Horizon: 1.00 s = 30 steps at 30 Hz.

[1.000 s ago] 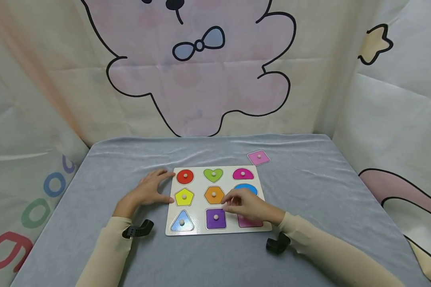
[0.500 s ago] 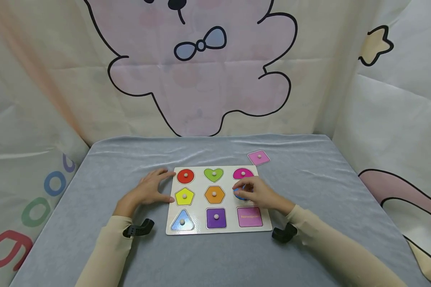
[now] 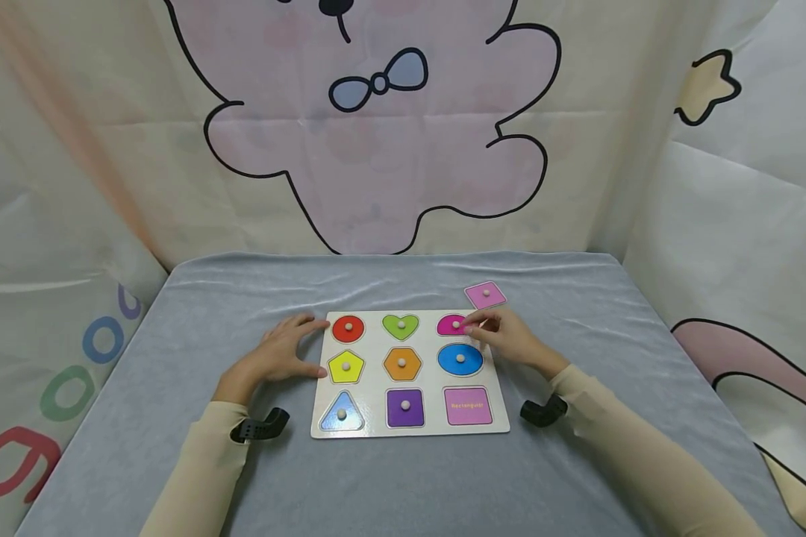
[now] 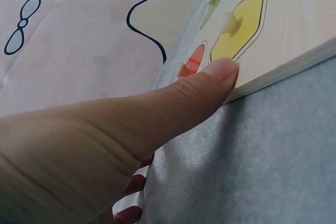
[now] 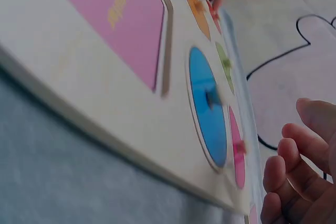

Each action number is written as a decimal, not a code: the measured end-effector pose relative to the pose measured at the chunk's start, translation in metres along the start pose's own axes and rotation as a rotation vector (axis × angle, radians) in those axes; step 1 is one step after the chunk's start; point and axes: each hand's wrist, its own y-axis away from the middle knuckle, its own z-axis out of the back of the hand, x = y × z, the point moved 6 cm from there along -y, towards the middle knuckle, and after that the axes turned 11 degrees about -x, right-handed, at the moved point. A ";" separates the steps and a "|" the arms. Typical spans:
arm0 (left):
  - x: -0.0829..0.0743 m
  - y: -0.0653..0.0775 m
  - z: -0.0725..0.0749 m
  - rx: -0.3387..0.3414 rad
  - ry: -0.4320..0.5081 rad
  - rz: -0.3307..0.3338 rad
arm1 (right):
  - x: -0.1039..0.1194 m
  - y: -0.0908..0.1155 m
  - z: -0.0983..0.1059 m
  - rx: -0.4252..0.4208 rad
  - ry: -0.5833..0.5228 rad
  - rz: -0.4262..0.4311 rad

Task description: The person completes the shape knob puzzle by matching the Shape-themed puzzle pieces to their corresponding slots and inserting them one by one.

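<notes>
A white wooden peg puzzle board (image 3: 369, 410) lies on the table with knobbed shapes in its slots. My left hand (image 3: 278, 350) rests at its left edge, fingers spread; in the left wrist view the thumb (image 4: 220, 72) presses on the board beside the yellow pentagon (image 4: 239, 27). My right hand (image 3: 504, 335) hovers over the upper right corner, fingers loosely bent and holding nothing, overlapping the magenta semicircle (image 3: 448, 325). Just beyond that corner lies a loose pink rectangle piece (image 3: 486, 294) with a knob. The pink rectangular slot (image 3: 468, 406) at lower right shows printed lettering.
Other pieces sit in the board: a blue oval (image 3: 460, 359), an orange hexagon (image 3: 401, 364), a purple square (image 3: 405, 408), a green heart (image 3: 401, 326), a red circle (image 3: 348, 328) and a blue triangle (image 3: 342, 414). A grey cloth (image 3: 389, 485) covers the table.
My right hand has moved from the middle of the board, across the blue oval, to the upper right corner, uncovering the rectangular slot and the oval. My left hand has stayed put.
</notes>
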 end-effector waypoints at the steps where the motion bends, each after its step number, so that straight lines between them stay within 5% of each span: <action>1: 0.000 0.000 0.000 0.000 0.000 0.001 | -0.003 -0.002 0.003 -0.017 0.005 -0.011; 15: -0.003 0.000 0.001 0.008 0.001 0.005 | -0.038 -0.036 0.045 -0.156 0.056 -0.119; 30: -0.001 0.000 -0.001 -0.005 -0.006 0.004 | -0.064 -0.052 0.043 -0.211 0.223 -0.200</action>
